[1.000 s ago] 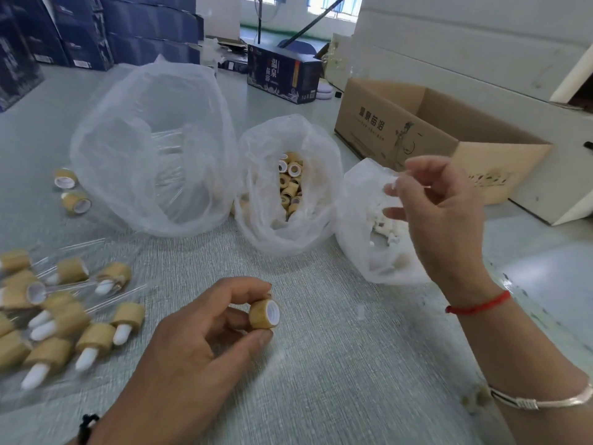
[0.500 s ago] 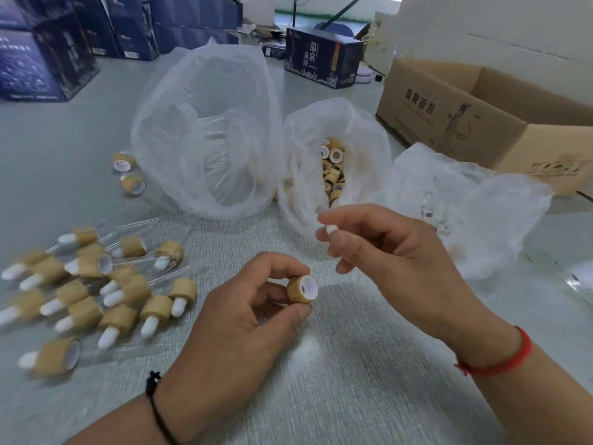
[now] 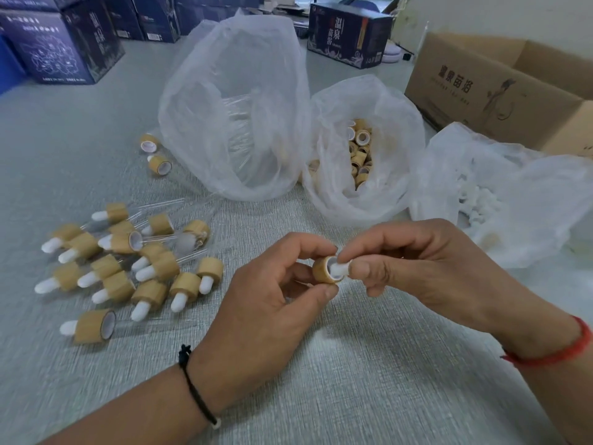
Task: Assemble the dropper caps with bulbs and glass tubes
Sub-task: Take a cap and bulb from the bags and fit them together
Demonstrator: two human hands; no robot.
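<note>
Grey textured tabletop [image 3: 353,380], parts bags at twelve o'clock. At centre, the left hand [image 3: 266,303] pinches a bamboo cap [image 3: 324,270], its open mouth facing three o'clock. The right hand [image 3: 426,271] pinches a white bulb [image 3: 339,268], touching that mouth, axis roughly in line.

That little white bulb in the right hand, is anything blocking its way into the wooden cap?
Nothing visible does. The right hand holds the white bulb right at the open mouth of the cap, which the left hand pinches with the opening facing it.
</note>
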